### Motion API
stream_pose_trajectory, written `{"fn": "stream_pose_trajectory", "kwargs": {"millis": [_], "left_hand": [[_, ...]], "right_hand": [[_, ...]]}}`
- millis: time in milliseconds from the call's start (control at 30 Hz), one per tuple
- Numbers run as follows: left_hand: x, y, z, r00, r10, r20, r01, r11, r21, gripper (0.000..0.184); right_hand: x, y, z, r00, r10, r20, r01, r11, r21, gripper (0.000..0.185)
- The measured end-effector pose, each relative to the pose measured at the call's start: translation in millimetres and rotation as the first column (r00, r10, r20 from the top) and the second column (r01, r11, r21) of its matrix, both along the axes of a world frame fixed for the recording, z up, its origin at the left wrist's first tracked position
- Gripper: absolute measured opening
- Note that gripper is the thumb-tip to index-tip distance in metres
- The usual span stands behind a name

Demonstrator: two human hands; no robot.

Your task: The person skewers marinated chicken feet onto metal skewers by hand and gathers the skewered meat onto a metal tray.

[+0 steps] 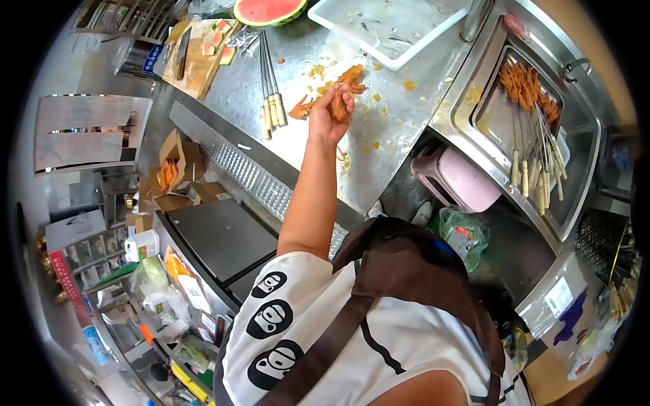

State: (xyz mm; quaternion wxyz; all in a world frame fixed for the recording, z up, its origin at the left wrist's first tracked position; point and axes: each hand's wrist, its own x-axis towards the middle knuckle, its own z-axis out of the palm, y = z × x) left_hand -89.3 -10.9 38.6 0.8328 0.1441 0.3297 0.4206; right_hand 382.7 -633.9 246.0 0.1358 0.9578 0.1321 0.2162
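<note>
My left hand (332,111) reaches over the steel worktop (237,155), palm up, with its fingers curled round a piece of orange marinated meat (339,110). Another orange meat piece (353,76) lies just beyond the fingers, and a smaller one (300,107) rests left of the hand. Bits of yellow-brown marinade (409,86) are scattered around them. To the left lie several bare metal skewers with wooden handles (272,111), side by side. My right hand is out of view.
A cutting board (206,64) holds a knife (183,54) and watermelon pieces, near a cut watermelon (269,9). A white tub (391,62) of liquid stands behind. At right, a metal tray (484,125) holds loaded meat skewers (525,88). Below sits a pink stool-like plastic item (467,179).
</note>
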Motion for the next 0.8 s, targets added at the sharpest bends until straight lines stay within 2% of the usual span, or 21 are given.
{"fn": "stream_pose_trajectory", "kwargs": {"millis": [133,200,300,367,400,433,467,500,567,633,700,767,800], "left_hand": [[-10,4,-14,0.998,-0.004,-0.056,0.005,1.0,0.014,0.011],[-15,6,-19,1.0,0.005,0.02,-0.005,1.0,-0.01,0.011],[-17,6,-19,0.991,0.035,0.125,-0.024,0.996,-0.09,0.013],[-18,9,-23,0.983,0.006,0.185,0.001,0.999,-0.038,0.015],[-16,7,-15,0.995,0.066,0.077,-0.061,0.996,-0.072,0.015],[-17,8,-21,0.994,0.074,0.078,-0.068,0.995,-0.075,0.015],[-20,12,-30,0.999,0.035,0.031,-0.035,0.999,0.002,0.014],[-24,13,-35,1.0,-0.002,-0.022,0.003,0.997,0.076,0.013],[-22,7,-19,0.997,0.04,-0.062,-0.036,0.997,0.063,0.011],[-21,6,-13,0.984,0.137,-0.111,-0.132,0.99,0.057,0.009],[-25,8,-23,0.988,0.145,-0.054,-0.141,0.987,0.071,0.01],[-31,9,-34,0.988,0.157,0.001,-0.157,0.984,0.083,0.01],[-34,9,-36,0.987,0.157,0.02,-0.158,0.987,0.027,0.013]], "right_hand": [[-62,4,35,1.0,-0.007,-0.009,0.01,0.921,0.388,0.026],[-100,24,49,0.999,0.03,-0.029,-0.008,0.808,0.588,0.028],[-159,78,44,0.958,0.162,-0.235,0.099,0.585,0.805,0.031],[-203,128,14,0.779,0.288,-0.556,0.357,0.525,0.772,0.033],[-226,156,-4,0.614,0.339,-0.713,0.484,0.552,0.679,0.034],[-260,183,-32,0.446,0.57,-0.69,0.49,0.489,0.721,0.028],[-275,200,-59,0.169,0.758,-0.63,0.582,0.439,0.684,0.026],[-295,218,-75,0.087,0.764,-0.639,0.66,0.436,0.612,0.026],[-313,236,-102,-0.089,0.803,-0.59,0.54,0.536,0.648,0.025],[-322,242,-115,-0.206,0.819,-0.536,0.56,0.547,0.622,0.023],[-326,239,-124,-0.207,0.798,-0.566,0.529,0.578,0.622,0.027],[-325,236,-131,-0.179,0.77,-0.612,0.409,0.624,0.666,0.028],[-324,233,-133,-0.152,0.739,-0.656,0.397,0.654,0.644,0.029]]}}
